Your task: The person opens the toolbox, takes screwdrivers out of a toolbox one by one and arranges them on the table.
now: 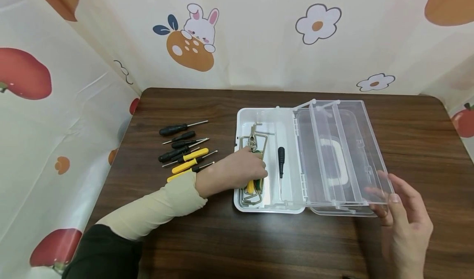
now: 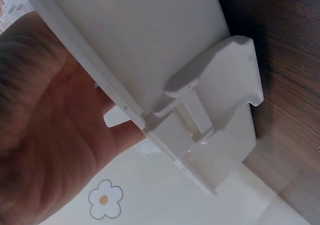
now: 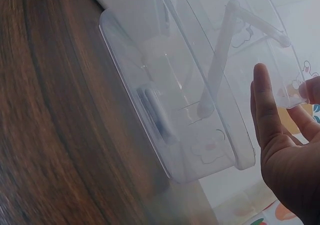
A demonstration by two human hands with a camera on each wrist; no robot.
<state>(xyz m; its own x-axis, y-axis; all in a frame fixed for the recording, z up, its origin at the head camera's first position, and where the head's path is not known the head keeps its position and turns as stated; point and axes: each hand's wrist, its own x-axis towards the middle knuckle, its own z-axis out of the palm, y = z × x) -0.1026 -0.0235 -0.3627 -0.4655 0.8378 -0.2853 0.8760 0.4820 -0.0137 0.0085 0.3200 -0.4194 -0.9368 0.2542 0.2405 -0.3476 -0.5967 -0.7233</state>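
In the head view my left hand point(image 1: 242, 168) reaches down into a white toolbox point(image 1: 301, 209), its fingers curled over a pair of pliers point(image 1: 252, 142) with yellow and green handles. Its fingertips are hidden there, and in the left wrist view they disappear behind the box wall point(image 2: 150, 30). Bent metal hex keys point(image 1: 263, 136) lie around the pliers. Beside them in the box is a small black screwdriver point(image 1: 281, 159). On the right, my right hand point(image 1: 405, 217) pinches the near corner of a clear plastic tray point(image 1: 375, 163) between thumb and fingers, above the opened clear lid point(image 1: 318, 210).
Several black-handled screwdrivers point(image 1: 174, 129) and several yellow-handled screwdrivers point(image 1: 183, 166) lie left of the box on the brown wooden table point(image 1: 414, 135). A patterned wall covering point(image 1: 259, 44) stands behind the table and down its left side.
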